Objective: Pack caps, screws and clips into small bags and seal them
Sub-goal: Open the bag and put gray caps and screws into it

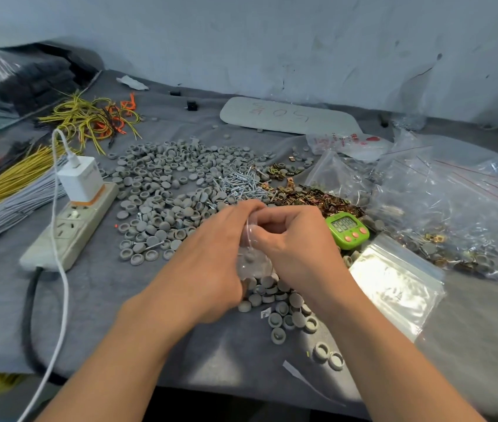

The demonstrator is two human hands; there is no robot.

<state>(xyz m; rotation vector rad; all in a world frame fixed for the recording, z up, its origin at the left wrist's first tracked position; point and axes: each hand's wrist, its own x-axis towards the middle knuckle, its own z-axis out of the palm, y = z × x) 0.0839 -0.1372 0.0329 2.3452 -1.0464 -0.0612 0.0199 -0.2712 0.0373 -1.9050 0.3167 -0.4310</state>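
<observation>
A small clear bag (252, 263) hangs between my two hands at the table's middle, with at least one grey cap visible inside. My left hand (211, 257) pinches the bag's top edge from the left. My right hand (293, 242) pinches the same top edge from the right. A wide pile of grey caps (162, 190) spreads behind my hands, and more grey caps lie just under the bag. Silver screws (238, 184) lie heaped behind my fingers. Brass clips (311, 196) lie to their right.
A white power strip (71, 226) with a charger and cable lies at the left beside bundles of yellow and grey wire (13, 184). A green timer (346, 229) sits right of my hands. Empty zip bags (396, 284) and filled bags (454, 208) crowd the right side.
</observation>
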